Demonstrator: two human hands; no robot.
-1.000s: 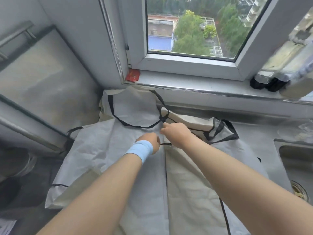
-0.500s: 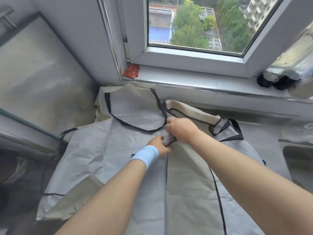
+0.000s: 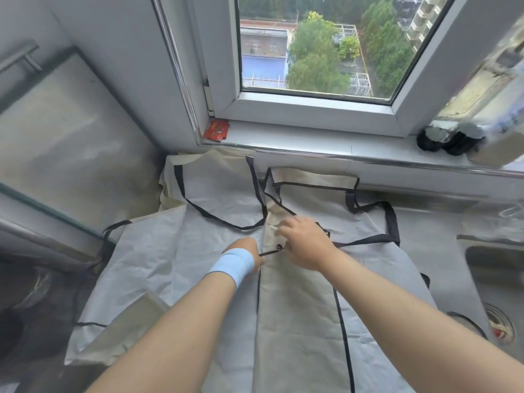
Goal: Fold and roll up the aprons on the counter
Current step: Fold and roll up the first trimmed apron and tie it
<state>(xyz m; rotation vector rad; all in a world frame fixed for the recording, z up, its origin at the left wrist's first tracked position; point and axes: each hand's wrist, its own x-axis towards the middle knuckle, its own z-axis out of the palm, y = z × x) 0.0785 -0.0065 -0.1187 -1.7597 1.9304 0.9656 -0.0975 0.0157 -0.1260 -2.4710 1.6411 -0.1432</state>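
Bib [image 3: 312, 204] now lying flatter: right hand [image 3: 304, 243], fingers relaxed, is pressing the apron [image 3: 297, 321]; left hand [image 3: 246, 249] is pinching its tie [image 3: 269, 252], readying the fold.

Both hands meet at the strap.
The left arm [image 3: 170, 336] and right arm [image 3: 397, 307] reach forward, bare. The left hand [image 3: 246, 249], a blue band [image 3: 231, 265] on its wrist, curls round the strap [image 3: 269, 252] at its left end. The right hand [image 3: 307, 241] lies back-up just right of the strap, fingers [image 3: 283, 228] stretched leftward beyond it; its grip cannot be told.
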